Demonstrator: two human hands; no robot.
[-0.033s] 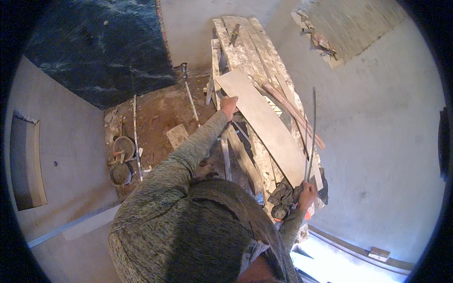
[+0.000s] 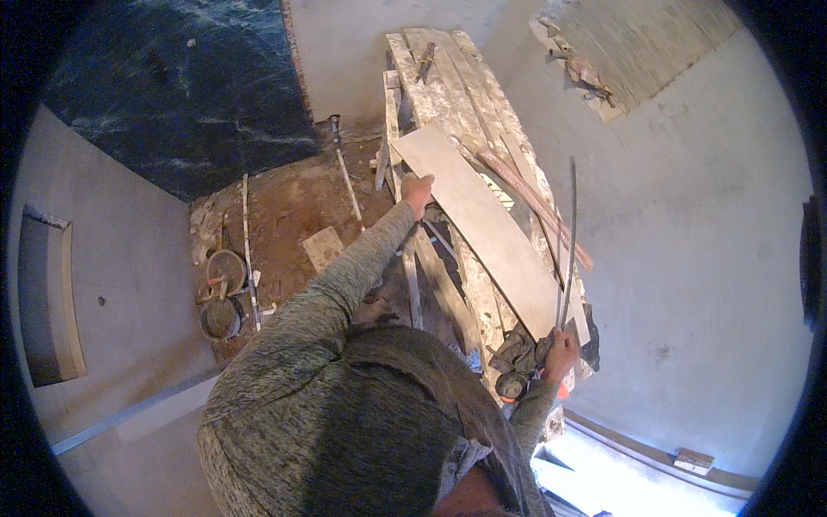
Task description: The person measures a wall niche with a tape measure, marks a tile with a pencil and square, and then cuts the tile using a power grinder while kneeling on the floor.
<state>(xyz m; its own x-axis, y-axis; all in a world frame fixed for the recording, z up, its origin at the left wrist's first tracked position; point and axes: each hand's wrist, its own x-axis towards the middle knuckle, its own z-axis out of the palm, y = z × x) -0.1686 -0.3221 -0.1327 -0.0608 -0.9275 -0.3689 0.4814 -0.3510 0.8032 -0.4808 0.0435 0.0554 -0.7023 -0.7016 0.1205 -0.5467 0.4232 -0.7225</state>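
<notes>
A long, flat pale panel (image 2: pixel 482 224) lies slantwise across a rough plank trestle (image 2: pixel 457 86). My left hand (image 2: pixel 418 195) is closed around its left edge, near the far end. At the near right end, my right hand (image 2: pixel 562 353) pinches a long thin grey strip (image 2: pixel 572 224), which stands up from my fingers and crosses over the panel's right edge. Just left of that hand, a dark cloth-like bundle (image 2: pixel 517 351) and a dark round-ended tool (image 2: pixel 512 384) with an orange part rest on the planks.
A reddish-brown wooden strip (image 2: pixel 538 204) lies right of the panel. Pliers-like tool (image 2: pixel 425 62) sits at the trestle's far end. Two buckets (image 2: pixel 226 269), white pipes (image 2: pixel 248 241) and a square piece (image 2: pixel 324 248) are on the dirt floor at left. A grey wall (image 2: pixel 680 250) rises close on the right.
</notes>
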